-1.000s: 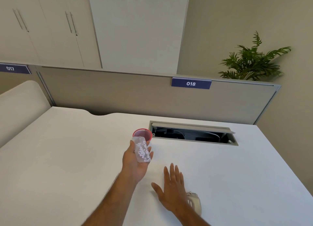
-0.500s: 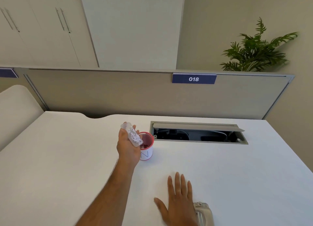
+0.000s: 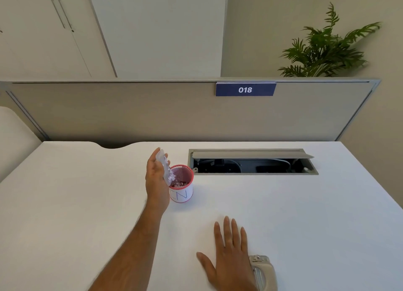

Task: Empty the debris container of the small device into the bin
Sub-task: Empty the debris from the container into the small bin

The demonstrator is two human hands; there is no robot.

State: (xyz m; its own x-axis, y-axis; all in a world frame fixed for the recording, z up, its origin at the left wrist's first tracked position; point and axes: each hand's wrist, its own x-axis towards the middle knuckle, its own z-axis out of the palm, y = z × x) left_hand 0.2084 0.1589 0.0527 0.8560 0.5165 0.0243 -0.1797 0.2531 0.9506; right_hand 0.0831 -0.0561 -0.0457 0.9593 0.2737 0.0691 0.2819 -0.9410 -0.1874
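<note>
My left hand [image 3: 155, 177] grips a clear plastic debris container [image 3: 165, 167], tilted steeply with its lower end over the rim of a small red mesh bin [image 3: 182, 188] wrapped in a white label. White paper bits lie in the container and inside the bin. My right hand [image 3: 229, 252] rests flat on the white desk [image 3: 283, 214], fingers apart, holding nothing. Just to its right sits the small beige device [image 3: 262, 271], a hole punch, touching the edge of that hand.
An open cable hatch [image 3: 253, 162] with a raised grey flap is sunk into the desk right of the bin. A beige partition [image 3: 130, 112] with a blue "018" sign [image 3: 245, 89] backs the desk. A plant [image 3: 322, 48] stands behind it.
My left hand carried the container from in front of the bin up to its left side and tipped it over the rim; paper bits now lie in the bin. The right hand stayed flat.
</note>
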